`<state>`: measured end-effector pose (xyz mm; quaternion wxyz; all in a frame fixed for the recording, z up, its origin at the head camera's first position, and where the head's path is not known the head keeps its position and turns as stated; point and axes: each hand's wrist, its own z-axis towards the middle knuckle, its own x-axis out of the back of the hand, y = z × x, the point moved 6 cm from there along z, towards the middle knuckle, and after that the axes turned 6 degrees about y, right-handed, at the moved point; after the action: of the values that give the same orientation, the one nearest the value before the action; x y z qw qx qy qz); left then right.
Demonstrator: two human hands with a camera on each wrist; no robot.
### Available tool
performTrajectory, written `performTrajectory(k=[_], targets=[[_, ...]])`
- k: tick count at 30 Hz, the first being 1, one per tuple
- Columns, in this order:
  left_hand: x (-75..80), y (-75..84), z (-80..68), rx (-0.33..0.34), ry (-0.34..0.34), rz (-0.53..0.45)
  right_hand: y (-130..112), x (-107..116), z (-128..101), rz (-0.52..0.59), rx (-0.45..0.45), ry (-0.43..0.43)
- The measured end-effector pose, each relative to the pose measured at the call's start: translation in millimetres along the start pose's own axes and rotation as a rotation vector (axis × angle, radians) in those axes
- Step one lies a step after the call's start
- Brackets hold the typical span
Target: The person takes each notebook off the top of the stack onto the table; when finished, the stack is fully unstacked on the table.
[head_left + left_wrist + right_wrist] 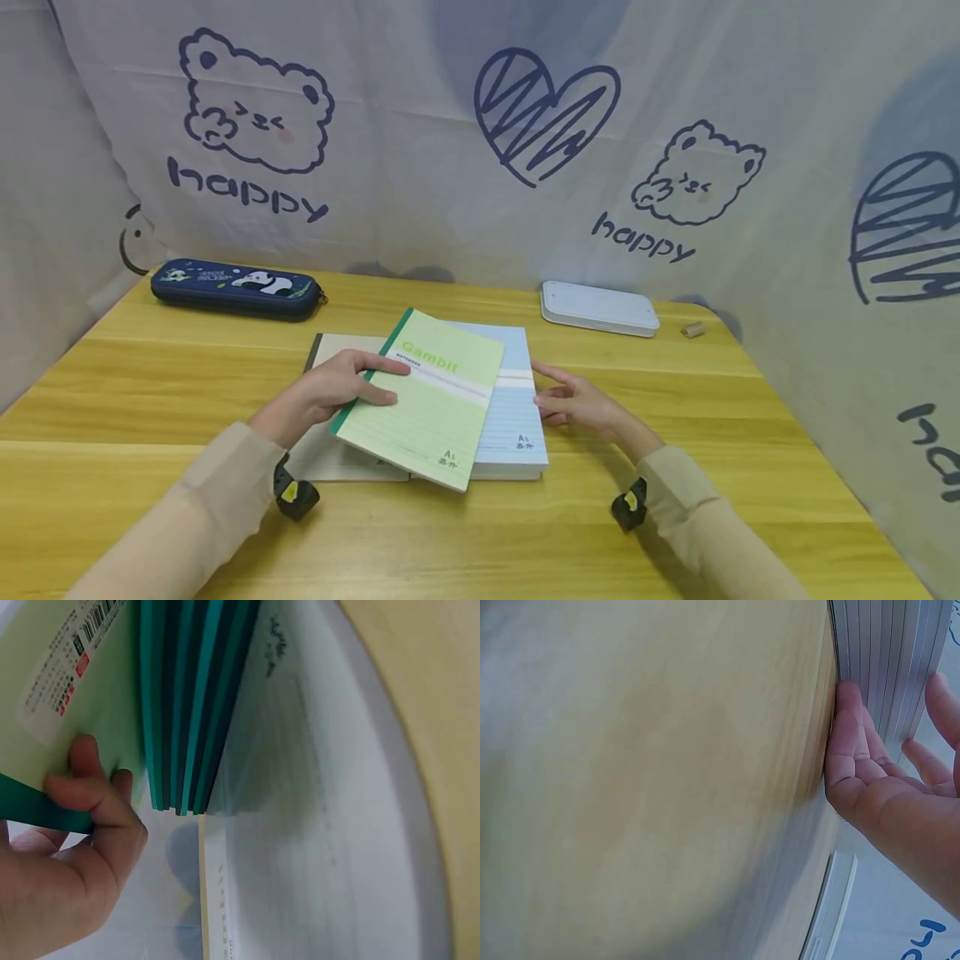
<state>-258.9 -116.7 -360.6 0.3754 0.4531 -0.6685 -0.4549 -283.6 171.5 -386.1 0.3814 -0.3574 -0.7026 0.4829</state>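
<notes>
head view, left fingers: fingers (375, 379) of the left hand (330, 392) are curling over the spine edge of the green notebook (427, 400), thumb lying on its cover, gripping it.
left wrist view, same grip: fingertips (90, 795) are pinching the dark green spine strip, with the barcode side of the green notebook (75, 675) facing the camera.
right fingers: the right hand (577, 404) is lying with relaxed, nearly straight fingers (847, 742) against the right edge of the blue notebook stack (513, 400), holding nothing.
green notebook: tilting, its left edge lifted, resting across the blue notebook stack and the beige notebook (330, 392).
stack position: lying at the middle of the wooden table (150, 367), between both hands.
far edge: dark panda pencil case (236, 289) sitting at back left; white flat box (598, 308) and a small eraser (693, 330) sitting at back right.
backdrop: printed cloth (480, 125) hanging behind the table.
</notes>
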Motion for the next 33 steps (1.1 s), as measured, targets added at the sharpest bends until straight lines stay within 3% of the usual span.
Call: performTrajectory(k=[11,17,21,33], targets=[[2.6,-4.9,-3.8,-0.07,-0.025,-0.034,-1,-2,0,0.003,0.003,-0.011],[8.4,-4.6,-6.5,-0.07,0.056,0.002,2,-1,2,-0.002,0.01,-0.01],[18.5,-5.3,-11.3,-0.097,0.104,0.022,4,-1,3,-0.013,0.01,-0.008],[57.1,-9.7,-36.1,-0.127,0.102,-0.047,4,-1,3,-0.018,0.019,-0.007]])
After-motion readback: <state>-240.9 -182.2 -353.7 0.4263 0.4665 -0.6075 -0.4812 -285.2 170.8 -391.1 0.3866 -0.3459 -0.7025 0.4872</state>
